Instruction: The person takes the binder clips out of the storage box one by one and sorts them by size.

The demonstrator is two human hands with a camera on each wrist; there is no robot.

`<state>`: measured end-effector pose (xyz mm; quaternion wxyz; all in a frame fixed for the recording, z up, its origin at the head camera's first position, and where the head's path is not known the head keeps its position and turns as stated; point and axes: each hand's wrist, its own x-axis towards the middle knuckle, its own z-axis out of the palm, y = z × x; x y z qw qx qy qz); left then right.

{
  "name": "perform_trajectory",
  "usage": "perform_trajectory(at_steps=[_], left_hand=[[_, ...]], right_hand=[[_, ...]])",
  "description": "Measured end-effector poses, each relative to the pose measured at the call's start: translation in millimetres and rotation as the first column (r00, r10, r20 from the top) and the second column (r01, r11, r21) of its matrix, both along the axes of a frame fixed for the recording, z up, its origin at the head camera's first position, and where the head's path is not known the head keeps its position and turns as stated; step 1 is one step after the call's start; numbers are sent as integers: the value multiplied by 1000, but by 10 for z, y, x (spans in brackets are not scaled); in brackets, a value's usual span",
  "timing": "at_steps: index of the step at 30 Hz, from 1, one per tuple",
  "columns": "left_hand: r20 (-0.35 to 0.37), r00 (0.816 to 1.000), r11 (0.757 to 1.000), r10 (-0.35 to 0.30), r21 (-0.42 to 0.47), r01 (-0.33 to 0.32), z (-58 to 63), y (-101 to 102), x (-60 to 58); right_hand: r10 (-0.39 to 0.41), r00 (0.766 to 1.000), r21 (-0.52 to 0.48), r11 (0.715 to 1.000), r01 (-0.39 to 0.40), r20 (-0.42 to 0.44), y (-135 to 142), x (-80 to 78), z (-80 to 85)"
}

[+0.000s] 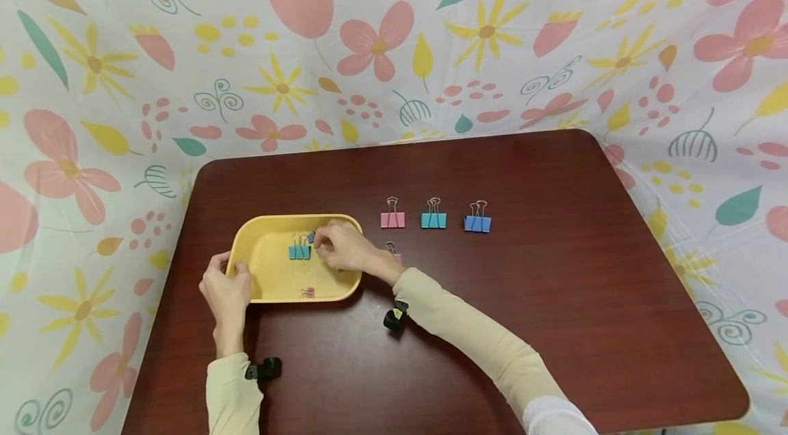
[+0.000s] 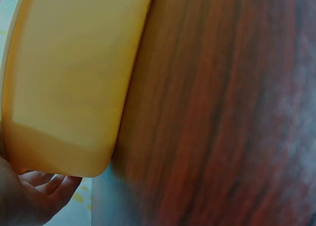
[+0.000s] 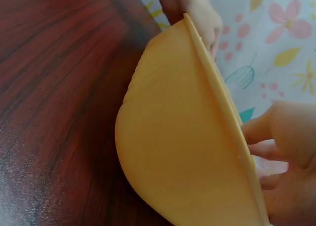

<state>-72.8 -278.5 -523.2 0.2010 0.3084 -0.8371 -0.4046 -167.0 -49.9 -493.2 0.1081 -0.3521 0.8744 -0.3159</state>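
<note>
My left hand [image 1: 226, 288] grips the left end of a yellow plastic tray [image 1: 251, 233], thumb inside the wall and fingers outside. In the left wrist view, fingers curl at the tray's end. Over the right side of the tray, my right hand [image 1: 345, 247] reaches in, its fingertips pinching at a small blue binder clip [image 1: 311, 237]. Just left of it stands a teal binder clip [image 1: 299, 252]. A pink binder clip [image 1: 308, 293] lies by the near wall. The tray's side hides the right fingertips in the right wrist view.
Right of the tray, a pink clip [image 1: 392, 219], a teal clip [image 1: 434, 220] and a blue clip [image 1: 477, 223] form a row on the brown table [image 1: 554, 284]. Another pink clip [image 1: 397, 258] is partly behind my right wrist. A floral curtain [image 1: 369, 66] borders the table.
</note>
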Motion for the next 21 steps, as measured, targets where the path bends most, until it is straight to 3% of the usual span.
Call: perform_trajectory(at_steps=[12,21], left_hand=[[-13,1000,1000,10,-15,-11,-24,-17,-8],[-16,1000,1000,4,-25,-4,-33,-10,-16]], right_hand=[[7,994,248,969,20,-109,-79,41,-26],[-32,993,197,979,54,-114,-68,45,-39]])
